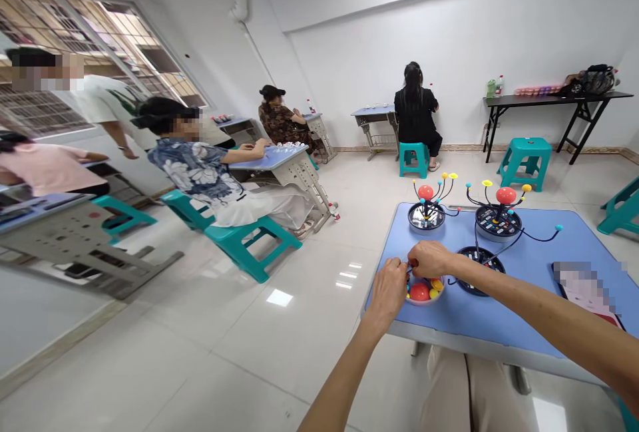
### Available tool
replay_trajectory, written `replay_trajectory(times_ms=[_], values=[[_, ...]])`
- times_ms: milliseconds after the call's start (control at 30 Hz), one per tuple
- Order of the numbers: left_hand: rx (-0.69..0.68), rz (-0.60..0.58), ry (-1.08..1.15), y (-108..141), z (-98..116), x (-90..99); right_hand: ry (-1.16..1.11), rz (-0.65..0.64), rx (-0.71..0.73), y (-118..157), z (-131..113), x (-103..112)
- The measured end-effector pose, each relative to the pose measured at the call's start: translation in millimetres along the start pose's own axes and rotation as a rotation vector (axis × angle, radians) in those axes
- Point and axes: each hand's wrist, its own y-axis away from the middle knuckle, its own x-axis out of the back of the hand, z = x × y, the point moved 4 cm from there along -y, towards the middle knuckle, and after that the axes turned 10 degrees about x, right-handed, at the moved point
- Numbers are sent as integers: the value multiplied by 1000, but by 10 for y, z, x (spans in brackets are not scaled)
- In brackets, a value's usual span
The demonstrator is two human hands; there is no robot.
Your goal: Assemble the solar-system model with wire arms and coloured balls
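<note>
We are looking down on a blue table [479, 325] carrying two wire-armed models [426, 216] topped by red spheres, and a round black base [482, 255] partly hidden under our right forearm. Our left hand [387, 289] and right hand [432, 259] are meeting above a small white bowl [424, 301] of red and yellow balls. Our right fingers [415, 260] are closing on a small red piece [412, 263], mostly hidden; the overlap is obscuring our left fingers' [399, 269] grip.

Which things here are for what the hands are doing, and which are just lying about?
In use: left hand, right hand, bowl of balls, three wire models.
Lying about: blurred sheet, bag, teal stool.
</note>
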Motion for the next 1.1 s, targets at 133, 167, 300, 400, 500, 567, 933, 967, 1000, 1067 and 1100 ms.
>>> replay_trajectory(times_ms=[133, 167, 300, 400, 500, 567, 933, 967, 1000, 1067, 1100], values=[[-3, 9, -34, -13, 32, -1, -88, 94, -18, 14, 48, 78], [-7, 12, -45, -15, 45, -1, -111, 126, -24, 26, 55, 114], [-30, 11, -78, -42, 108, -27, -179, 269, -64, 141, 46, 325], [-43, -7, -80, -80, 160, -73, -361, 360, -87, 315, 6, 494], [-68, -18, -85, -121, 208, -101, -758, 471, -82, 550, -22, 609], [-89, -30, -92, -147, 234, -102, -964, 529, -76, 723, -37, 650], [-66, -40, -34, -287, 311, -116, -1471, 568, -38, 1472, -238, 446], [-57, -29, -8, -293, 303, -101, -1500, 588, -32, 1503, -250, 417], [-45, -12, 23, -294, 293, -73, -1523, 616, -27, 1530, -260, 394], [-23, 34, 75, -266, 277, 20, -1551, 684, -25, 1567, -273, 363], [-10, 63, 119, -230, 275, 86, -1557, 719, -25, 1578, -280, 352]])
